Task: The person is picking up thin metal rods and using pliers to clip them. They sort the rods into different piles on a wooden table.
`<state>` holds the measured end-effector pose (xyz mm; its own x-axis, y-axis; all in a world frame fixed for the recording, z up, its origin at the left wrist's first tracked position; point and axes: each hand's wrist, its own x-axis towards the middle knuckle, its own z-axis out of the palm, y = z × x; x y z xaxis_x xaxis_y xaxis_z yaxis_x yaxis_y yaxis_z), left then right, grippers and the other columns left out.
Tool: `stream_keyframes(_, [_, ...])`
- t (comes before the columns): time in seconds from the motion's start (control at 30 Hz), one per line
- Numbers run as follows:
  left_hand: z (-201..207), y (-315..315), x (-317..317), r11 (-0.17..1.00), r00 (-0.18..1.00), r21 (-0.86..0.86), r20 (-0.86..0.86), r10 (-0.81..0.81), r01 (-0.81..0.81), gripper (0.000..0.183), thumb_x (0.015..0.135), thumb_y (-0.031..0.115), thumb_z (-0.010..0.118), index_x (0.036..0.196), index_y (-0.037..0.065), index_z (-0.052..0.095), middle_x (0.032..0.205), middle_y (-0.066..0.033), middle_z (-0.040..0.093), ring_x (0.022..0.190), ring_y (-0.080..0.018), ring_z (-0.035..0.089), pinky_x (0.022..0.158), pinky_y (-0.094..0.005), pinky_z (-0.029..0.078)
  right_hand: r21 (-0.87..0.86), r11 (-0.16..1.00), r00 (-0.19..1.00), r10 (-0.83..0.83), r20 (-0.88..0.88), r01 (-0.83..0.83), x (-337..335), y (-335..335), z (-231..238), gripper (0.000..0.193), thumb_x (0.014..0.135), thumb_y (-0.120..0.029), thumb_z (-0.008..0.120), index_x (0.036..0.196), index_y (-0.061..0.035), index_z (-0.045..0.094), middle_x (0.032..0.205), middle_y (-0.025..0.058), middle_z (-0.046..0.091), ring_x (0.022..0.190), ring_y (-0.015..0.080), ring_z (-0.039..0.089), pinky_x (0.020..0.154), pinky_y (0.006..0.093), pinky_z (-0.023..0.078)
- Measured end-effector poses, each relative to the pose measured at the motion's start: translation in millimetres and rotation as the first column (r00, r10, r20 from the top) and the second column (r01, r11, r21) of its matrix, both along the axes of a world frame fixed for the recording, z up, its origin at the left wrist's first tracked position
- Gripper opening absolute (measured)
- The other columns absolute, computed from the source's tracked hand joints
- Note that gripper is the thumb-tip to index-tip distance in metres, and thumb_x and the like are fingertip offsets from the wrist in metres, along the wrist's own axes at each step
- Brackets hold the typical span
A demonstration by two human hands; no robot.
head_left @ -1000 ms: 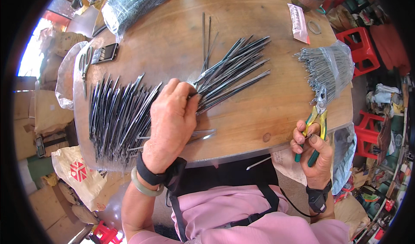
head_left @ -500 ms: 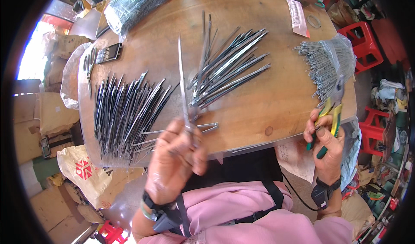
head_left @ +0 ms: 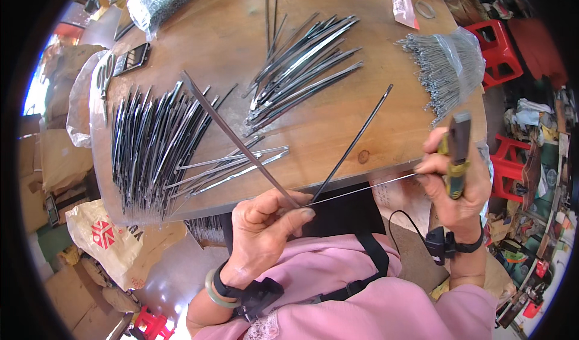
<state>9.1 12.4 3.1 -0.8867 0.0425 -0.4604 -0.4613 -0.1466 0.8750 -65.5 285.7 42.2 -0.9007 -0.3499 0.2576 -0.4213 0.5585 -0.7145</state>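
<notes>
Near the table's front edge, my left hand (head_left: 259,231) pinches a brown-black thin strip (head_left: 235,138) and a slim dark rod (head_left: 356,138) together at their lower ends. The two spread apart in a V over the table. A thin wire (head_left: 362,186) stretches from that pinch to the fingertips of my right hand (head_left: 464,198). Held in the same right hand are pliers (head_left: 457,153) with yellow and green handles, their jaws pointing up, somewhat blurred. Left of the V lies a dense pile of dark metal strips (head_left: 154,147); beyond it is a looser pile (head_left: 307,69).
A plastic-wrapped bundle of thin wires (head_left: 443,69) lies on the table's right, near a pink and white packet (head_left: 402,2) and a ring (head_left: 425,9). Scissors (head_left: 107,72) and a phone (head_left: 132,59) lie at left. Red stools (head_left: 494,53) stand beyond the right edge.
My left hand has lowered toward the front edge, and a second dark piece now shows in its pinch. My right hand has turned the pliers upright; a taut wire now spans both hands.
</notes>
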Motion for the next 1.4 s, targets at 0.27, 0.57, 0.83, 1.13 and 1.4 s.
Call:
stream_keyframes(0.27, [-4.4, -5.9, -7.9, 0.97, 0.969, 0.084, 0.073, -0.234, 0.228, 0.004, 0.086, -0.006, 0.07, 0.085, -0.006, 0.066, 0.079, -0.0023, 0.065, 0.063, -0.0049, 0.053, 0.057, -0.0207, 0.044, 0.314, 0.921, 0.951, 0.282, -0.127, -0.231, -14.8, -19.0, 4.6, 0.025, 0.062, -0.008, 0.076, 0.084, -0.002, 0.064, 0.104, 0.0125, 0.059, 0.099, 0.0316, 0.058, 0.096, 0.05, 0.037])
stream_keyframes(0.57, [5.5, -4.6, -12.9, 0.965, 0.948, 0.163, 0.211, -0.237, 0.205, 0.004, 0.09, -0.006, 0.065, 0.09, -0.007, 0.069, 0.087, -0.0049, 0.068, 0.071, -0.0079, 0.059, 0.066, -0.0209, 0.049, 0.252, 0.922, 0.941, 0.325, -0.09, -0.294, -14.3, -34.9, -24.5, 0.019, 0.067, -0.008, 0.071, 0.084, -0.0035, 0.066, 0.096, 0.0085, 0.056, 0.085, 0.0258, 0.059, 0.09, 0.0464, 0.036])
stream_keyframes(0.83, [4.9, -9.5, -40.9, 0.906, 0.942, 0.325, 0.104, -0.32, 0.272, 0.009, 0.09, 0.002, 0.067, 0.095, -0.005, 0.071, 0.092, -0.0112, 0.071, 0.074, -0.0179, 0.067, 0.072, -0.0277, 0.054, 0.237, 0.929, 0.942, 0.316, -0.113, -0.283, -6.9, -39.6, -11.7, 0.02, 0.064, -0.006, 0.07, 0.084, -0.0034, 0.068, 0.096, 0.0079, 0.056, 0.083, 0.0245, 0.057, 0.082, 0.0442, 0.037])
stream_keyframes(1.13, [0.9, 5.5, -35.2, 0.864, 0.898, 0.502, 0.36, -0.252, 0.042, 0.018, 0.099, 0.015, 0.06, 0.103, -0.003, 0.064, 0.069, -0.0046, 0.058, 0.048, -0.0102, 0.049, 0.042, -0.0239, 0.034, 0.257, 0.943, 0.956, 0.253, -0.147, -0.21, -5.1, -55.8, -21.5, 0.02, 0.065, -0.01, 0.074, 0.085, -0.0071, 0.069, 0.102, 0.0053, 0.058, 0.099, 0.026, 0.057, 0.096, 0.051, 0.033])
stream_keyframes(1.4, [-2.1, 4.4, -12.0, 0.891, 0.98, 0.447, 0.198, -0.008, -0.083, 0.017, 0.099, 0.011, 0.058, 0.108, -0.004, 0.059, 0.07, -0.006, 0.055, 0.048, -0.0087, 0.043, 0.043, -0.0228, 0.032, -0.126, 0.975, 0.886, 0.218, 0.409, -0.182, 22.7, -15.1, -25.6, 0.039, 0.066, -0.008, 0.082, 0.102, 0.0004, 0.07, 0.113, 0.0131, 0.06, 0.101, 0.0313, 0.06, 0.087, 0.0386, 0.049])
